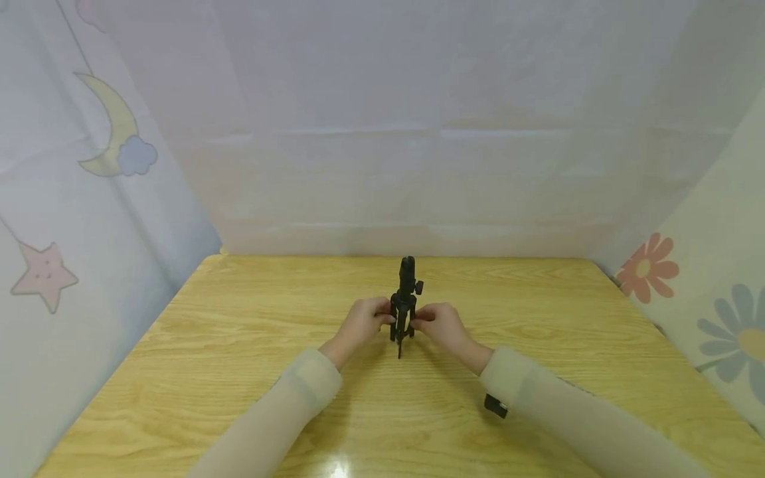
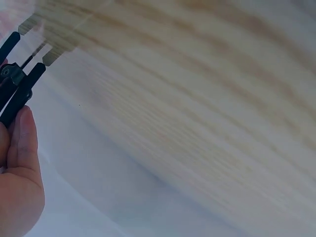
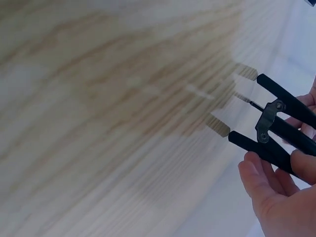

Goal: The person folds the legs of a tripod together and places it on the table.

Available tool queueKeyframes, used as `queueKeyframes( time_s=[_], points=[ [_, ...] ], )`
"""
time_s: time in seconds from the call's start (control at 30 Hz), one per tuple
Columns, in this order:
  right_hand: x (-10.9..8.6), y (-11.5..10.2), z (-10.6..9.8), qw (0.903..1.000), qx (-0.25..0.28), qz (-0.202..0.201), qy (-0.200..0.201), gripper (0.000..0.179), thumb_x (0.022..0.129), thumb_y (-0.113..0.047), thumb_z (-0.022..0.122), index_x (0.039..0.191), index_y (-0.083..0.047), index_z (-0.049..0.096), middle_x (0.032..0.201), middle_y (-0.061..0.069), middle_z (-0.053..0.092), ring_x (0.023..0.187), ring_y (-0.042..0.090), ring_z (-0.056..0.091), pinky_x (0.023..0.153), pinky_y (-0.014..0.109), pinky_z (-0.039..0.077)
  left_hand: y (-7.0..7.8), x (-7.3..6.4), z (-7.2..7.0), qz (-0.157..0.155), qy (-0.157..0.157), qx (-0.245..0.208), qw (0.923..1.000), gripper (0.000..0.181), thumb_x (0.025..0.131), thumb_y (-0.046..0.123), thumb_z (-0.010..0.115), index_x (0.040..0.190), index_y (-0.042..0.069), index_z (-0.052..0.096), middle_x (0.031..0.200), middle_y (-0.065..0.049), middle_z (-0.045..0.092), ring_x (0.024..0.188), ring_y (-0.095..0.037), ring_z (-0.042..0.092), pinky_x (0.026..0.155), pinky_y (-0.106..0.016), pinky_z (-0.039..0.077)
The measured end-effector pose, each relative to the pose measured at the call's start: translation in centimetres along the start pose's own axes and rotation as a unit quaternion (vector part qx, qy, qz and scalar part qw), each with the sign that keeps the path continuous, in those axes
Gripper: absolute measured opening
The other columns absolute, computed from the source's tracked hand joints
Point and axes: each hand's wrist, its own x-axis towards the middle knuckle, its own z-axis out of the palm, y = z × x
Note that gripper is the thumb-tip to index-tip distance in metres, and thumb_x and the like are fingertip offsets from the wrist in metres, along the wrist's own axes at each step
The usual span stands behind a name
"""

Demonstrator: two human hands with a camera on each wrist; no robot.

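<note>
A small black tripod (image 1: 406,282) stands upright near the middle of the table, a knob (image 1: 419,287) jutting out on its right side. My left hand (image 1: 361,322) pinches a leg on the left between thumb and fingers. From the other side, my right hand (image 1: 441,324) grips the right leg. In the right wrist view, two legs (image 3: 261,148) are joined by a metal brace (image 3: 267,122) and spread slightly, their tips close to the wood. The left wrist view catches only part of the legs (image 2: 23,95), with the left fingers (image 2: 25,136) against one.
A small black piece (image 1: 495,405) lies on the wooden table (image 1: 251,358) beside the right sleeve, partly covered by it. Pale cloth (image 1: 382,179) hangs behind the table's far edge, and printed cloth flanks both sides.
</note>
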Motion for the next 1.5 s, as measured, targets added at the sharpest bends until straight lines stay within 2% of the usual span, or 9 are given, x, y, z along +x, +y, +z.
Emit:
queueKeyframes(
  time_s=[0.13, 0.4, 0.67, 0.83, 0.97, 1.17, 1.4, 1.5],
  points=[
    [0.0, -0.2, 0.3, 0.9998, -0.011, 0.001, 0.016, 0.013, 0.090, -0.003, 0.067, 0.095, 0.008, 0.072, 0.091, 0.016, 0.072, 0.088, 0.029, 0.068, 0.076, 0.042, 0.056, 0.0, 0.0, 0.2, -0.010, -0.002, -0.004, 0.9999, 0.010, 0.094, 0.002, 0.061, 0.099, 0.001, 0.069, 0.104, -0.012, 0.071, 0.094, -0.026, 0.069, 0.069, -0.030, 0.054],
    [0.0, -0.6, 0.8, 0.9980, -0.038, -0.029, 0.040, 0.009, 0.088, 0.000, 0.069, 0.090, 0.008, 0.072, 0.086, 0.017, 0.071, 0.080, 0.027, 0.068, 0.071, 0.039, 0.056, 0.3, -0.1, -0.1, -0.022, -0.005, -0.015, 0.9996, 0.007, 0.094, 0.002, 0.060, 0.095, 0.001, 0.067, 0.105, -0.013, 0.071, 0.094, -0.027, 0.069, 0.066, -0.031, 0.054],
    [-0.2, -0.7, 1.0, 0.9964, -0.053, -0.046, 0.048, 0.005, 0.086, 0.003, 0.069, 0.086, 0.008, 0.071, 0.081, 0.015, 0.071, 0.074, 0.024, 0.067, 0.068, 0.038, 0.056, 0.3, -0.2, -0.1, 0.002, -0.008, -0.008, 0.9999, 0.005, 0.093, 0.000, 0.061, 0.092, -0.002, 0.065, 0.102, -0.016, 0.071, 0.091, -0.027, 0.070, 0.063, -0.028, 0.053],
    [-0.2, -0.7, 1.2, 0.9954, -0.063, -0.051, 0.051, 0.007, 0.086, 0.003, 0.068, 0.084, 0.009, 0.070, 0.079, 0.013, 0.070, 0.070, 0.021, 0.065, 0.065, 0.036, 0.055, 0.2, -0.2, -0.2, 0.027, -0.007, 0.012, 0.9995, 0.005, 0.091, -0.001, 0.063, 0.086, -0.002, 0.062, 0.093, -0.015, 0.071, 0.084, -0.023, 0.068, 0.059, -0.025, 0.052],
    [-0.2, -0.7, 1.2, 0.9956, -0.064, -0.047, 0.049, 0.006, 0.086, 0.003, 0.069, 0.085, 0.009, 0.069, 0.079, 0.012, 0.070, 0.070, 0.019, 0.064, 0.065, 0.036, 0.055, 0.1, -0.2, -0.2, 0.036, -0.010, 0.024, 0.9990, 0.007, 0.090, -0.002, 0.064, 0.084, -0.001, 0.059, 0.091, -0.015, 0.071, 0.083, -0.023, 0.066, 0.058, -0.024, 0.052],
    [0.0, -0.6, 1.1, 0.9981, -0.043, -0.028, 0.035, 0.007, 0.087, 0.001, 0.069, 0.090, 0.008, 0.071, 0.086, 0.015, 0.071, 0.079, 0.026, 0.067, 0.070, 0.039, 0.056, 0.2, -0.3, -0.2, 0.026, -0.011, 0.026, 0.9993, 0.003, 0.090, -0.003, 0.063, 0.088, -0.001, 0.061, 0.095, -0.016, 0.071, 0.086, -0.024, 0.068, 0.059, -0.025, 0.052],
    [0.2, 0.1, 1.1, 0.9991, -0.010, 0.039, 0.014, 0.012, 0.088, -0.004, 0.070, 0.091, 0.007, 0.073, 0.089, 0.015, 0.072, 0.088, 0.028, 0.067, 0.078, 0.040, 0.055, 0.4, -0.3, -0.3, 0.018, -0.017, 0.030, 0.9993, 0.002, 0.090, -0.001, 0.063, 0.090, -0.001, 0.061, 0.095, -0.014, 0.070, 0.083, -0.021, 0.066, 0.059, -0.025, 0.053],
    [0.4, 0.4, 1.0, 0.9992, 0.001, 0.041, 0.007, 0.013, 0.089, -0.004, 0.068, 0.092, 0.008, 0.073, 0.089, 0.015, 0.072, 0.088, 0.026, 0.066, 0.076, 0.039, 0.054, 0.3, -0.2, -0.3, 0.021, -0.019, 0.031, 0.9991, 0.004, 0.091, 0.001, 0.063, 0.090, -0.002, 0.060, 0.095, -0.015, 0.070, 0.083, -0.022, 0.066, 0.058, -0.026, 0.052]
  ],
)
